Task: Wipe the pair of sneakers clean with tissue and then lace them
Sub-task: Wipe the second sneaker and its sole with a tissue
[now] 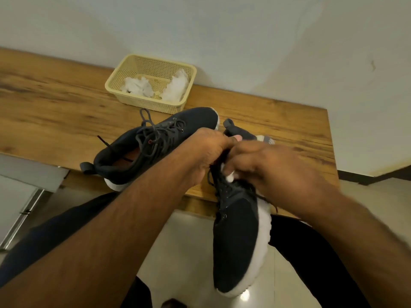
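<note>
One dark sneaker with a white sole (155,150) lies on the wooden table (55,112), laced, its toe pointing away from me. The second dark sneaker (235,236) is held off the table's front edge, toe toward me. My left hand (209,150) grips it around the collar. My right hand (266,165), blurred, holds a small wad of white tissue (230,175) against the lace area near the tongue.
A cream plastic basket (124,85) with crumpled white tissues (138,86) stands at the back of the table by the white wall. My dark-trousered legs and a tiled floor (189,252) lie below. A grey cabinet (20,196) is at the left.
</note>
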